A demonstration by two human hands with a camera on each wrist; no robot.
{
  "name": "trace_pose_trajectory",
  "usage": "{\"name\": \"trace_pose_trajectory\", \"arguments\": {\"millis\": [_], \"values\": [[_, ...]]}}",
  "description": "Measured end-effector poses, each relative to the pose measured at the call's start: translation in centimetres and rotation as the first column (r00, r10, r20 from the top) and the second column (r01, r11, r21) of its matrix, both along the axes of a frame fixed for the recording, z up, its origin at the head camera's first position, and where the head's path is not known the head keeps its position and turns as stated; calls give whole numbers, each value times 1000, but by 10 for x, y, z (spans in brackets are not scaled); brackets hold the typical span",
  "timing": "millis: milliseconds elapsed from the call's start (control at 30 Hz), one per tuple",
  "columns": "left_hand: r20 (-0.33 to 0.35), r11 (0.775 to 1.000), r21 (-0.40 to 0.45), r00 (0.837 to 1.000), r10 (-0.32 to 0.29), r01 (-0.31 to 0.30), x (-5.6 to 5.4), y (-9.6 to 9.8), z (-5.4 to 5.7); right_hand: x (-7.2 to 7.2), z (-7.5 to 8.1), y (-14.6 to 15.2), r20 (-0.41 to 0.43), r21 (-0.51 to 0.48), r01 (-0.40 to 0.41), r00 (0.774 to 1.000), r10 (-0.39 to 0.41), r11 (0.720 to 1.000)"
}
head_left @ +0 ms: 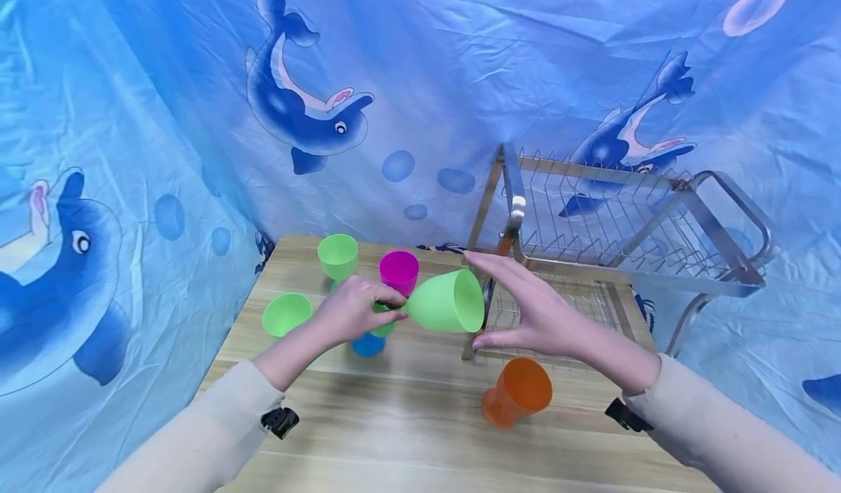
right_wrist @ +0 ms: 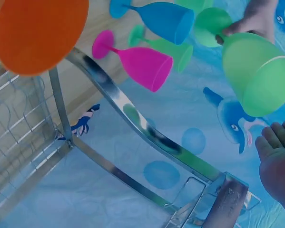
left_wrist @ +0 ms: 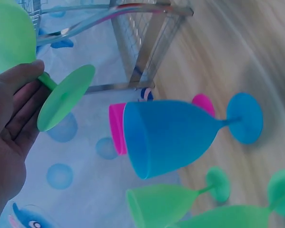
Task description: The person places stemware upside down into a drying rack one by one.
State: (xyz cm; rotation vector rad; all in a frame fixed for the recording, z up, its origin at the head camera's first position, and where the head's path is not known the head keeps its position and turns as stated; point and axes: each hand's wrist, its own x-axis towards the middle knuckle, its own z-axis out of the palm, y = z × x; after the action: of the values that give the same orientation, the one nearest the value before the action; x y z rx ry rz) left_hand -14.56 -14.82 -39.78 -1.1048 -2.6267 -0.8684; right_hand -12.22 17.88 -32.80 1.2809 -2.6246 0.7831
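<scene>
My left hand (head_left: 361, 307) pinches the stem of a light green plastic goblet (head_left: 442, 303) between thumb and fingers. The goblet lies tipped in the air, its mouth facing right; its round base (left_wrist: 66, 97) shows beside my fingers in the left wrist view. Just right of the rim, my right hand (head_left: 525, 310) is spread, thumb apart from the fingers, holding nothing. Below the right hand an orange goblet (head_left: 524, 385) stands on the table. Behind and under the left hand are a magenta goblet (head_left: 399, 268) and a blue goblet (head_left: 368, 345), the blue one mostly hidden in the head view.
Two more green goblets (head_left: 338, 252) (head_left: 287, 314) stand at the left of the wooden table (head_left: 394, 434). A two-tier metal dish rack (head_left: 716, 241) stands at the back right, close beyond my right hand. A blue dolphin-print cloth (head_left: 420, 77) hangs around the table.
</scene>
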Motion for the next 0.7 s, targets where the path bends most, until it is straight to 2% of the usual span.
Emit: {"name": "trace_pose_trajectory", "arguments": {"millis": [167, 300, 467, 700], "values": [[20, 998, -57, 999, -36, 37, -3, -6, 14, -5, 4, -8, -11, 68, -40, 999, 41, 997], [46, 995, -90, 998, -47, 51, -6, -8, 20, -9, 4, -14, -28, 95, -61, 998, 64, 994], [51, 992, -116, 998, -41, 46, -10, -9, 24, -14, -3, -17, -50, 105, -66, 996, 72, 992], [45, 992, -123, 998, -32, 38, -15, -9, 24, -19, -15, -19, -105, 70, -28, 994, 35, 997]]}}
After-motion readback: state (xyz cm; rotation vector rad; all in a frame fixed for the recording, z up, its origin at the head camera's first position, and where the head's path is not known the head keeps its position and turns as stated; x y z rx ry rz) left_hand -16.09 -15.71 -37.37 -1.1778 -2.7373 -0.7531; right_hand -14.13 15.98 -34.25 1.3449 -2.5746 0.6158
